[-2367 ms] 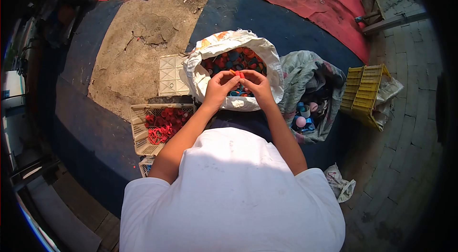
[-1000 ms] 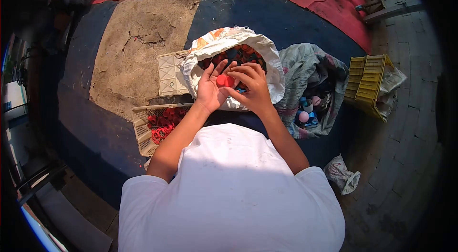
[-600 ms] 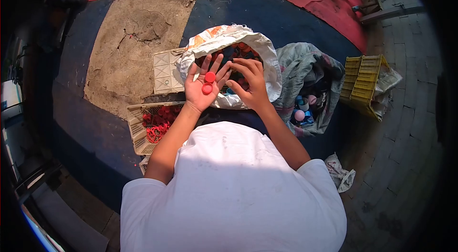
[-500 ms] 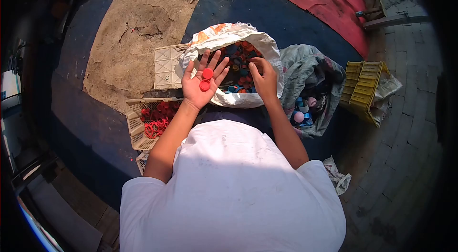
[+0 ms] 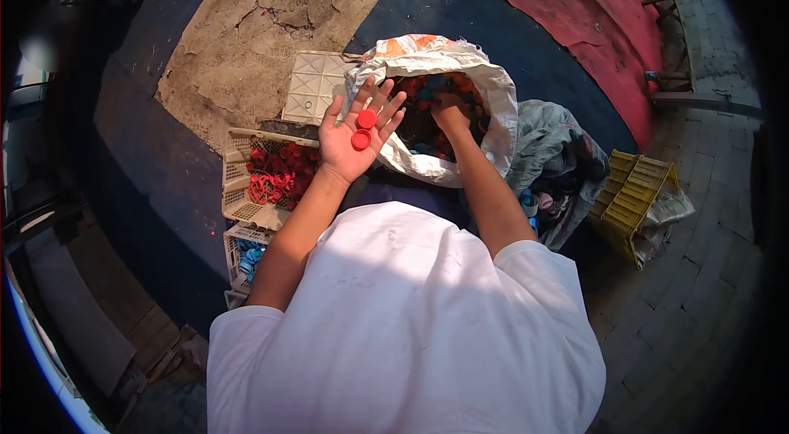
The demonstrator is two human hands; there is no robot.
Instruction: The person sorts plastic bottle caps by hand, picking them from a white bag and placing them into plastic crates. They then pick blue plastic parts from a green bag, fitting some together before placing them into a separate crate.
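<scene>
My left hand (image 5: pixel 355 142) is palm up with its fingers spread, beside the left rim of a white woven sack (image 5: pixel 498 123). Two red caps (image 5: pixel 361 139) lie loose on its palm. Inside the sack are many bottle caps (image 5: pixel 427 89), mostly red, orange and blue. My right hand (image 5: pixel 450 112) reaches down into the sack at the caps. Its fingers point away from the camera and their tips are hidden, so its grip cannot be made out.
Left of me stand a crate of red caps (image 5: pixel 283 175) and a crate with blue caps (image 5: pixel 249 257). A flat cream lattice panel (image 5: pixel 314 87) lies behind. To the right are a grey sack (image 5: pixel 546 134) and a yellow crate (image 5: pixel 629 196).
My right hand has gone from the sack's right rim down into its opening. My left hand still carries two red caps. The view has shifted, showing the blue caps' crate.
</scene>
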